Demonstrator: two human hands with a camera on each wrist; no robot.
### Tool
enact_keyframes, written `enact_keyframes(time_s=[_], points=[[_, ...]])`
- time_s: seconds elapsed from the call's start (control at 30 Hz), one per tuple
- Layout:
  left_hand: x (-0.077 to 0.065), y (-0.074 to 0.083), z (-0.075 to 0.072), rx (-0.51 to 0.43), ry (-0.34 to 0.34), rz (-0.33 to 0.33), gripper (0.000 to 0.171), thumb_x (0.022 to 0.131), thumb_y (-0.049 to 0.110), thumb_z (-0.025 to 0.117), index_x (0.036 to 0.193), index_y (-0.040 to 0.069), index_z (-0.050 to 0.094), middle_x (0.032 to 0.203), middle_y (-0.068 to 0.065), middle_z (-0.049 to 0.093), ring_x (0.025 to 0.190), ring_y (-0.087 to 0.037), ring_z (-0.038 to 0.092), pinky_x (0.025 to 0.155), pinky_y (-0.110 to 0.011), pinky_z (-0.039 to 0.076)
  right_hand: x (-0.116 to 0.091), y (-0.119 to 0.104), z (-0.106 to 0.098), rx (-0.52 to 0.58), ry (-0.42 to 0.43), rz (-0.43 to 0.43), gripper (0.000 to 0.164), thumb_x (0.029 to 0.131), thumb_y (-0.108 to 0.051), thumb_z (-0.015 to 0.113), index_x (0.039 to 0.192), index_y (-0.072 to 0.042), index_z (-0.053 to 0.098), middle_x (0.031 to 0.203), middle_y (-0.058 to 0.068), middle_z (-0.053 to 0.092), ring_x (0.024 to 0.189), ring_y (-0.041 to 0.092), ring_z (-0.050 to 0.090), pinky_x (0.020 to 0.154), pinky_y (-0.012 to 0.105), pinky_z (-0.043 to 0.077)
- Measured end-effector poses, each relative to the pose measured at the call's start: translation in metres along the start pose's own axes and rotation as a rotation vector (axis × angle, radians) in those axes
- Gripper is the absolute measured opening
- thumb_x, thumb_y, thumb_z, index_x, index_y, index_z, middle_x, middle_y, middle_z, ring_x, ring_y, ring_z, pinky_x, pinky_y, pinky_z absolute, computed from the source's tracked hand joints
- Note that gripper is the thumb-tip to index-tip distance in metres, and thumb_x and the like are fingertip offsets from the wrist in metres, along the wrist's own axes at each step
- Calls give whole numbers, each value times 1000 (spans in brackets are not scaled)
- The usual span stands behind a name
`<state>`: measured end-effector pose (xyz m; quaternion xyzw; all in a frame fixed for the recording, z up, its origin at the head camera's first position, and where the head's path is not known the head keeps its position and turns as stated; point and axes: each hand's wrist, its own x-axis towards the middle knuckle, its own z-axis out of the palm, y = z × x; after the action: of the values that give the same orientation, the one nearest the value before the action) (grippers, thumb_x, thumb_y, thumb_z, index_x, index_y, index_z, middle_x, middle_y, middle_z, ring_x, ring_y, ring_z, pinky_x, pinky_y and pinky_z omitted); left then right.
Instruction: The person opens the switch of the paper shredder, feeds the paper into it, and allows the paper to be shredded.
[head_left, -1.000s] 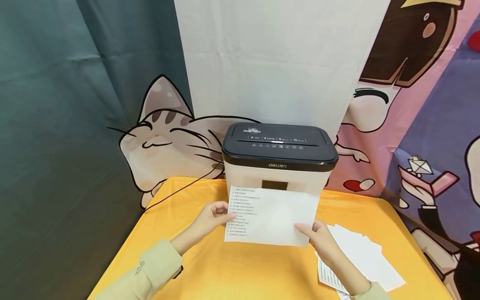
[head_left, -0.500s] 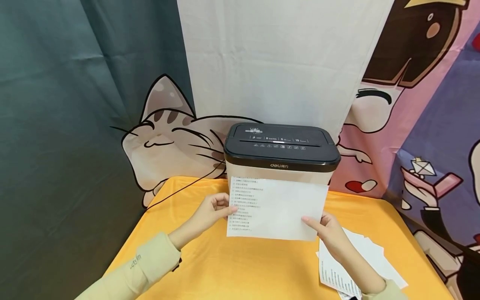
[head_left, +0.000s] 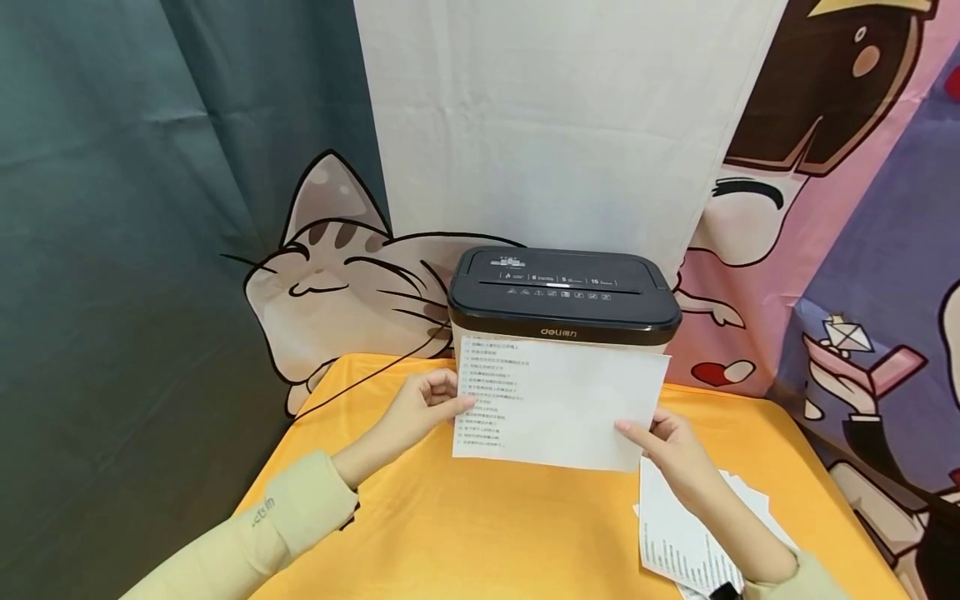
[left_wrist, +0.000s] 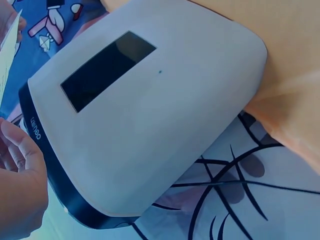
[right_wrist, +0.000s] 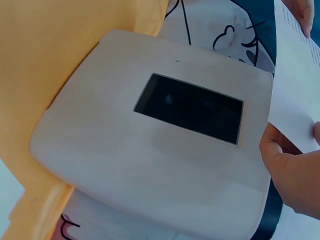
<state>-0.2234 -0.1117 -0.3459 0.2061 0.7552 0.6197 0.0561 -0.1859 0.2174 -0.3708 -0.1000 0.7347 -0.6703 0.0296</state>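
A printed sheet of paper is held up by both hands in front of the paper shredder, hiding most of its pale body in the head view. My left hand pinches the sheet's left edge between thumb and fingers. At the right edge, my right hand pinches it the same way. The shredder's black lid has a long narrow slot across it. In the right wrist view the sheet stands beside the shredder's body, with its dark window facing the camera.
Several loose sheets lie under my right forearm on the yellow cloth covering the table. A black cord runs left from the shredder. Printed fabric hangs close behind it.
Both hands have raised the sheet toward the shredder's lid. The right hand also moved to the right, and the sheet now covers the shredder's front window in the head view.
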Motion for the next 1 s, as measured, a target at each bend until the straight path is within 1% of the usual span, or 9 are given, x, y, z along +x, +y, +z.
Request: enact_keyframes(time_s=[0.23, 0.43, 0.57, 0.73, 0.87, 1.0], points=[[0, 7, -6, 28, -23, -14, 19, 88, 8, 64, 95, -8, 60, 84, -4, 66, 69, -6, 63, 64, -23, 54, 1, -9, -4, -49, -10, -34, 26, 94, -8, 55, 97, -31, 66, 92, -17, 70, 83, 3, 67, 75, 19, 51], [4, 13, -9, 36, -34, 10, 15, 87, 6, 64, 93, -8, 60, 80, 0, 64, 66, -9, 62, 62, -23, 53, 4, -15, -9, -49, -22, -90, 28, 93, -4, 54, 97, -29, 67, 92, -15, 71, 83, 3, 67, 75, 19, 52], [8, 20, -10, 61, -32, 38, 15, 86, 4, 64, 92, -9, 60, 80, -1, 65, 66, -7, 61, 62, -25, 54, 6, -19, -10, -61, -16, -107, 27, 93, -4, 55, 96, -28, 67, 90, -15, 71, 82, 2, 67, 75, 17, 52], [16, 26, -10, 85, -26, 73, 12, 86, 1, 64, 91, -10, 61, 80, -8, 65, 61, -7, 60, 59, -24, 53, 9, -24, -14, -78, -16, -138, 28, 93, -3, 55, 97, -28, 67, 89, -15, 71, 81, 2, 66, 74, 17, 52], [25, 29, -11, 89, -29, 82, 12, 86, -1, 63, 91, -11, 61, 80, -13, 66, 60, -8, 60, 57, -22, 52, 13, -28, -18, -86, -28, -170, 29, 93, -1, 55, 99, -26, 67, 90, -15, 71, 81, 2, 66, 73, 17, 52], [32, 34, -13, 98, -29, 90, 13, 85, -1, 63, 92, -12, 60, 81, -12, 66, 61, -7, 59, 58, -22, 52, 19, -34, -22, -93, -47, -190, 28, 92, 0, 54, 98, -24, 68, 89, -13, 72, 80, 3, 66, 73, 17, 52]])
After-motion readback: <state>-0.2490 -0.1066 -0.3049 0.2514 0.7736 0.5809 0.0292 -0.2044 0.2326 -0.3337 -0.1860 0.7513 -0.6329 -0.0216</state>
